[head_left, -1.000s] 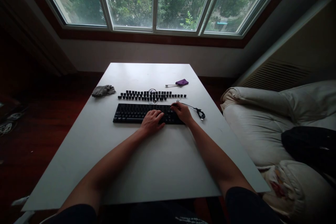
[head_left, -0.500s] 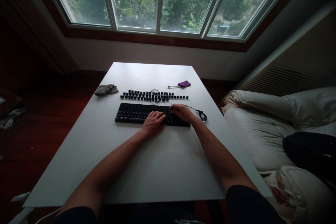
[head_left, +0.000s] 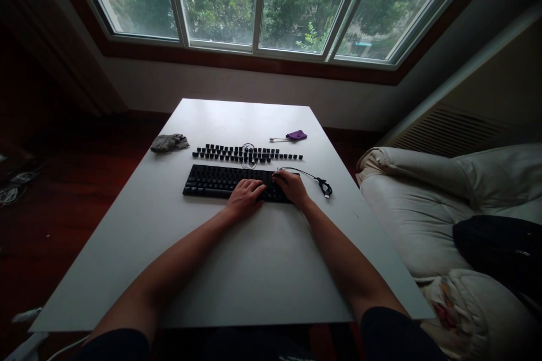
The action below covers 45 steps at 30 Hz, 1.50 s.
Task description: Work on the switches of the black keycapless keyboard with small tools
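A black keyboard (head_left: 207,181) lies across the white table in front of me. My left hand (head_left: 245,194) rests on its middle-right part, fingers stretched out over the keys. My right hand (head_left: 291,185) is at the right part of the keyboard, with fingers bent down and pressed together against it. Whatever those fingertips pinch is too small and too hidden to make out. Just behind the keyboard, several loose black keycaps (head_left: 228,153) stand in rows. Both hands cover part of the keys.
A coiled black cable (head_left: 324,186) lies right of the keyboard. Farther back are a purple cloth (head_left: 296,135) and thin sticks (head_left: 277,140). A crumpled grey cloth (head_left: 170,142) sits by the left edge of the white table (head_left: 262,271). A pale sofa (head_left: 402,225) stands to the right.
My right hand has shifted slightly left and down over the keyboard. The left hand stays in place on the keys. The view has moved a little.
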Motion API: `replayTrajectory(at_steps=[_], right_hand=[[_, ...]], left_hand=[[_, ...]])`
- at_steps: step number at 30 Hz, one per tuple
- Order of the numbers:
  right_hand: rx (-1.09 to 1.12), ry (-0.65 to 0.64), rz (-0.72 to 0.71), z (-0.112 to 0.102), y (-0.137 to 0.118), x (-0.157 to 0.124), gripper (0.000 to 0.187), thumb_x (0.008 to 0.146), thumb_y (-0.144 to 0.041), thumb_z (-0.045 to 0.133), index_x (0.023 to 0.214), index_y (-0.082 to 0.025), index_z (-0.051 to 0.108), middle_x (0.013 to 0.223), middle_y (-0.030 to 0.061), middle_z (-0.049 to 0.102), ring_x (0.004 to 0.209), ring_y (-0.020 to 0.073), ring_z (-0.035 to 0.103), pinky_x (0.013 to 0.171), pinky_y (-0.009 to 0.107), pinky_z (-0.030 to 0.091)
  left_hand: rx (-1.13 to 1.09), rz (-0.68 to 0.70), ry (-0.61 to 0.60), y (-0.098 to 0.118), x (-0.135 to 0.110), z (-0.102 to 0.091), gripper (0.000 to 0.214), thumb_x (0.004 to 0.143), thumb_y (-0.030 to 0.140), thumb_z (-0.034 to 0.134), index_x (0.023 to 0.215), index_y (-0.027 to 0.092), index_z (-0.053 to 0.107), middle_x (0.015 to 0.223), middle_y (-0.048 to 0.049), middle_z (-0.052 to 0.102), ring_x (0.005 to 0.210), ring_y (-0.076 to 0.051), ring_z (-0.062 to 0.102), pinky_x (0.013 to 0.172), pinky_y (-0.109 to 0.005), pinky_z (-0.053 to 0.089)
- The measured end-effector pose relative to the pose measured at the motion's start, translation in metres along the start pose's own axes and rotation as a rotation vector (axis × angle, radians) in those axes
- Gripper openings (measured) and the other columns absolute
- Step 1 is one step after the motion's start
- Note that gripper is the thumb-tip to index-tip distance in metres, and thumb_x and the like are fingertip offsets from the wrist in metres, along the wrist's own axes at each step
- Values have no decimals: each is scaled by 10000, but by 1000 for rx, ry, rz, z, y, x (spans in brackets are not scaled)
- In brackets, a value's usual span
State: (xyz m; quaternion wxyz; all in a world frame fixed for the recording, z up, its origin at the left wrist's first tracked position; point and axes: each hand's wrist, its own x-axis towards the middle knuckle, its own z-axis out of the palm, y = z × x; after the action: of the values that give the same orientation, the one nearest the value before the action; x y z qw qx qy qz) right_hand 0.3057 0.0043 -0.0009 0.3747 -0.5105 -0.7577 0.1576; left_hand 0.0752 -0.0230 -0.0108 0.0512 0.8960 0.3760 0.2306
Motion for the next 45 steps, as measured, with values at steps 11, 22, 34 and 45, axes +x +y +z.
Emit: replayTrajectory(at_steps=[11,22,34,45], right_hand=[[96,136,55,4,-9,-11,217,941,-402,553,982,-238,691,940,50,743,853,232,692,785,323,517],[30,50,-31,1,0,-5,191,945,-343,558,1022,-237,698,981,62,742,894,237,690,821,343,520],[-29,88,23,1,4,-12,185,949,-366,562,1024,-246,682,902,48,742,805,231,697,751,317,521],[-143,-70,-215,-7,0,-10,236,988,-335,512,1062,-227,708,994,83,749,947,237,687,864,351,520]], left_hand=[[-32,-8,-7,-3,1,1,504,859,316,665,1347,256,554,1388,-99,557,1257,-297,497,1105,-500,366],[-67,21,-13,-6,2,-1,502,865,310,659,1353,252,557,1388,-98,564,1255,-293,506,1096,-492,382],[-62,39,-10,-7,1,-4,481,881,312,634,1351,242,562,1402,-98,559,1270,-290,503,1100,-495,388],[-67,38,0,-7,0,-2,492,868,288,636,1352,243,562,1396,-100,566,1268,-286,507,1098,-498,395]])
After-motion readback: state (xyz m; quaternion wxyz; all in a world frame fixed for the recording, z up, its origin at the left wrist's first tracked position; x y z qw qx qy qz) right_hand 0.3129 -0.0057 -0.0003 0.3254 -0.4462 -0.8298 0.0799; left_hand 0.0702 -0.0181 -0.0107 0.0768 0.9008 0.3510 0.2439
